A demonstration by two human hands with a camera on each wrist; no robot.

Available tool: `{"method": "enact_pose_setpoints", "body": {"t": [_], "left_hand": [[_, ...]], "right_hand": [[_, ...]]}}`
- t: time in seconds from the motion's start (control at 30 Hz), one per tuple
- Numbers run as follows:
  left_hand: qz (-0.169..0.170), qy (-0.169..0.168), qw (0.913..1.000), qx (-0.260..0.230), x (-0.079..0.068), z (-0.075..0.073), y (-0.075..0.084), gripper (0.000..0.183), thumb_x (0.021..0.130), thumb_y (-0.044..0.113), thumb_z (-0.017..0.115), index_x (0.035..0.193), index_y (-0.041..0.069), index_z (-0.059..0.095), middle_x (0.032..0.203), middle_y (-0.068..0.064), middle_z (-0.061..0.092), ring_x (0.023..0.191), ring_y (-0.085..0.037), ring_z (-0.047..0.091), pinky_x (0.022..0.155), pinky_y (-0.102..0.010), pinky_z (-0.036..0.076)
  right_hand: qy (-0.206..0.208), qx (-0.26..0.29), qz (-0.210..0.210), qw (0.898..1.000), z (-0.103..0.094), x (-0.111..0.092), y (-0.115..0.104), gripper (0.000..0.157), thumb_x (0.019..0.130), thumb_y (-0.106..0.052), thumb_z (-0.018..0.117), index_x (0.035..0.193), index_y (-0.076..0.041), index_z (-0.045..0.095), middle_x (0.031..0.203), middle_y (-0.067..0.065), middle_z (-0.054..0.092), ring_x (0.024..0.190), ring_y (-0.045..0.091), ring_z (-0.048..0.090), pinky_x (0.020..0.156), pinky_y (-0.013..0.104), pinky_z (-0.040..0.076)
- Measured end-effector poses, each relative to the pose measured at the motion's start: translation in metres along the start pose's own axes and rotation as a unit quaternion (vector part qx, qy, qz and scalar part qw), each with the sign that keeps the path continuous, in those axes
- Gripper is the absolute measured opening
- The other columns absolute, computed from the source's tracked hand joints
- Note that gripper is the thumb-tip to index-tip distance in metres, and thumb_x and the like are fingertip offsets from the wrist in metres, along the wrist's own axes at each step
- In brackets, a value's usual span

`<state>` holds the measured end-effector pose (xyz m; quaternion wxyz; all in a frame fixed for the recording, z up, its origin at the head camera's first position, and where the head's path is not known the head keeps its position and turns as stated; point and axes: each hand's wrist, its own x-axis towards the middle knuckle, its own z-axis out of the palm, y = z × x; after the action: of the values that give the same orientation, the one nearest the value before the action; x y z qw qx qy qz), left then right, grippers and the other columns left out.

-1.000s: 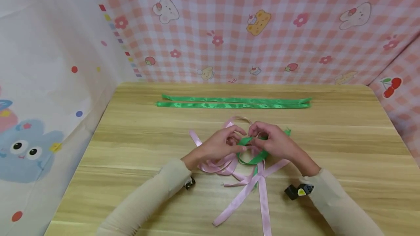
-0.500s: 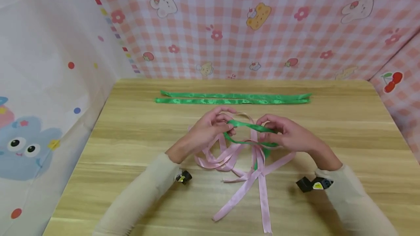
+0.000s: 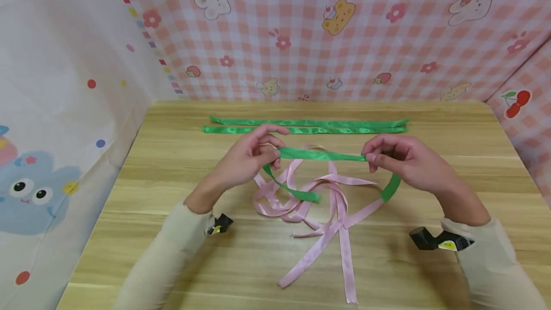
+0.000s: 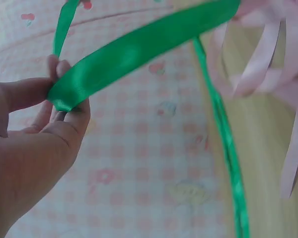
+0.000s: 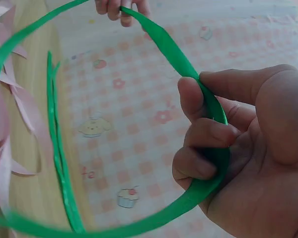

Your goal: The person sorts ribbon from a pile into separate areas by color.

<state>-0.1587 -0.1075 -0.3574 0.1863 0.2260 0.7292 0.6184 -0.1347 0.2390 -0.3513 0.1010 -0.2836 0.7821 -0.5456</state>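
Note:
A green satin ribbon [image 3: 323, 154] is stretched level between both hands above the table. My left hand [image 3: 247, 157] pinches it between thumb and fingers, and its loose end droops below, toward the middle. My right hand [image 3: 409, 161] pinches the other side; in the right wrist view the ribbon [image 5: 171, 52] runs between thumb and forefinger, then under the curled fingers. The tail on that side hangs down below the palm. Beneath the stretched piece lies a loose heap of pink ribbons [image 3: 340, 204], with strips trailing toward the front.
Two more green ribbons [image 3: 344, 129] lie straight and side by side along the back of the wooden table [image 3: 172, 233]. Behind it hangs a pink checked cloth [image 3: 267, 23] with cartoon prints. A white printed cloth [image 3: 64, 85] hangs at the left.
The hands have moved apart, left hand leftward and right hand rightward. The green ribbon, bunched in a loop one second ago, is now drawn out straight between them. The pink ribbons stay heaped.

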Motion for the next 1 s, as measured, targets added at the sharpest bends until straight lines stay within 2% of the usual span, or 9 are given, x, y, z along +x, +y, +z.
{"method": "enact_pose_setpoints", "body": {"t": [0.2,0.27,0.3,0.43,0.5,0.63,0.77,0.87,1.0], "left_hand": [[-0.013,0.031,0.9980,0.053,-0.011,-0.020,0.007,0.040,0.100,-0.008,0.043,0.135,0.010,0.051,0.110,-0.014,0.064,0.089,-0.031,0.067,0.081,-0.038,0.058],[-0.027,0.023,0.9962,0.079,-0.014,-0.025,0.007,0.039,0.100,-0.007,0.042,0.134,0.011,0.052,0.107,-0.013,0.066,0.081,-0.026,0.065,0.070,-0.030,0.055],[-0.030,0.016,0.9949,0.095,-0.015,-0.027,0.006,0.039,0.100,-0.007,0.043,0.134,0.011,0.053,0.106,-0.013,0.067,0.083,-0.024,0.064,0.070,-0.030,0.053],[-0.024,-0.007,0.9867,0.161,-0.014,-0.018,-0.004,0.037,0.098,-0.001,0.051,0.133,0.011,0.053,0.117,-0.008,0.066,0.101,-0.022,0.063,0.083,-0.036,0.052],[-0.001,-0.019,0.9858,0.167,-0.012,-0.005,-0.009,0.037,0.098,0.003,0.057,0.134,0.012,0.053,0.124,-0.006,0.064,0.119,-0.023,0.058,0.102,-0.045,0.046],[0.046,-0.059,0.9900,0.120,-0.003,0.027,-0.013,0.047,0.097,0.012,0.065,0.140,0.016,0.048,0.134,-0.001,0.060,0.127,-0.014,0.055,0.111,-0.038,0.040],[0.062,-0.091,0.9928,0.047,0.006,0.051,-0.019,0.055,0.095,0.011,0.068,0.144,0.020,0.044,0.129,-0.003,0.065,0.124,-0.013,0.058,0.108,-0.038,0.043],[0.050,-0.101,0.9934,-0.017,0.010,0.058,-0.022,0.052,0.094,0.004,0.066,0.141,0.015,0.046,0.112,-0.012,0.071,0.109,-0.018,0.065,0.100,-0.040,0.049],[0.015,-0.116,0.9885,-0.095,0.009,0.054,-0.023,0.047,0.095,-0.004,0.060,0.139,0.008,0.046,0.097,-0.014,0.070,0.091,-0.021,0.069,0.084,-0.032,0.054]], "right_hand": [[0.023,-0.041,0.029,0.998,-0.007,-0.007,-0.010,0.012,0.095,0.006,0.058,0.105,0.001,0.064,0.085,0.001,0.068,0.078,0.012,0.066,0.071,0.019,0.053],[0.025,-0.048,0.034,0.998,-0.008,-0.008,-0.012,0.012,0.093,0.006,0.061,0.103,0.000,0.065,0.086,-0.001,0.070,0.079,0.011,0.067,0.070,0.019,0.054],[0.024,-0.046,0.033,0.998,-0.007,-0.008,-0.014,0.012,0.093,0.007,0.062,0.102,0.000,0.065,0.087,-0.001,0.070,0.079,0.011,0.068,0.070,0.020,0.054],[-0.005,-0.031,0.013,0.999,0.003,-0.003,-0.018,0.012,0.092,0.008,0.061,0.097,-0.002,0.064,0.084,0.003,0.067,0.076,0.013,0.065,0.068,0.023,0.054],[-0.027,-0.018,0.011,0.999,0.011,0.002,-0.018,0.009,0.095,0.007,0.059,0.097,-0.002,0.062,0.083,0.005,0.064,0.075,0.015,0.062,0.067,0.024,0.053],[-0.066,0.023,0.040,0.997,0.025,0.012,-0.015,0.004,0.099,0.000,0.055,0.098,-0.001,0.058,0.083,0.010,0.065,0.076,0.016,0.063,0.065,0.027,0.054],[-0.092,0.080,0.050,0.991,0.035,0.019,-0.010,0.005,0.102,-0.003,0.052,0.100,0.001,0.054,0.081,0.013,0.067,0.070,0.015,0.062,0.057,0.025,0.048],[-0.091,0.105,0.042,0.989,0.036,0.019,-0.008,0.004,0.102,-0.003,0.051,0.102,0.001,0.052,0.079,0.011,0.068,0.065,0.012,0.058,0.052,0.027,0.041],[-0.064,0.120,0.045,0.990,0.031,0.014,-0.009,0.002,0.101,-0.002,0.052,0.103,-0.003,0.053,0.078,0.005,0.070,0.068,0.012,0.064,0.059,0.026,0.050]]}}
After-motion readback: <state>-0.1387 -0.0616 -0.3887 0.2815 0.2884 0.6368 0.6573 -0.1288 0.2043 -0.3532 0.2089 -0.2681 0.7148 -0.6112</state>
